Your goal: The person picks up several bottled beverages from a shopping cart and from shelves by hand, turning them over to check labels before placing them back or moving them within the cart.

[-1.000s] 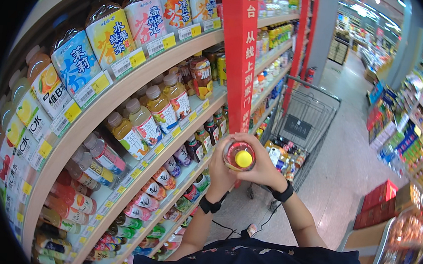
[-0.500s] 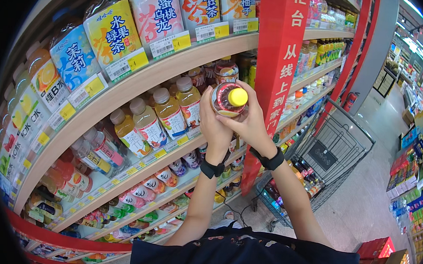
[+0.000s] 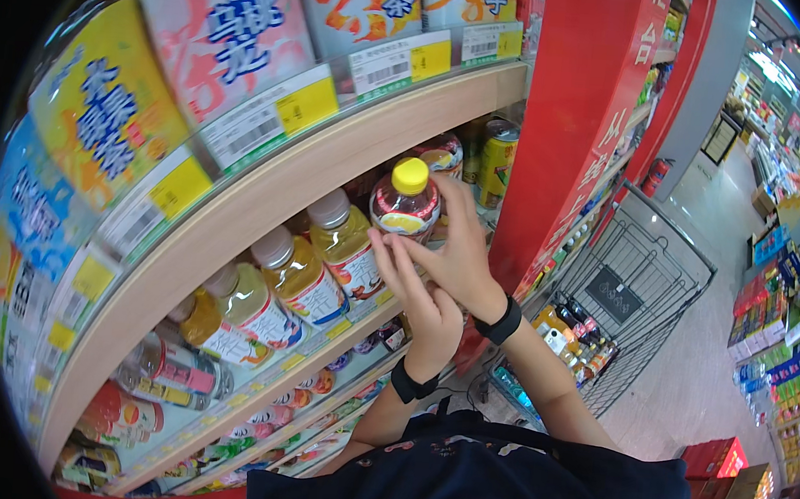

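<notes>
A dark drink bottle [image 3: 404, 211] with a yellow cap and a lemon-patterned label stands nearly upright at the front of a drinks shelf, right of a row of amber bottles. My right hand [image 3: 463, 254] wraps its right side, fingers behind it and thumb across its lower front. Below it, my left hand [image 3: 422, 309] has its fingers stretched up toward the bottle's lower left, at or close to its surface. Beside the bottle sits an amber tea bottle [image 3: 349, 241] with a pale cap. The bottle's base is hidden behind my hands.
The wooden shelf edge [image 3: 285, 163] with price tags curves overhead. A yellow can [image 3: 497, 164] stands behind, next to a red upright post [image 3: 556, 140]. To the right is a wire shopping cart [image 3: 645, 267] holding bottles. Red boxes [image 3: 714, 462] lie at lower right.
The bottle has gone from in front of the shelf into the row, from tilted toward me to nearly upright. My left hand has slid down off its side. The view has moved closer.
</notes>
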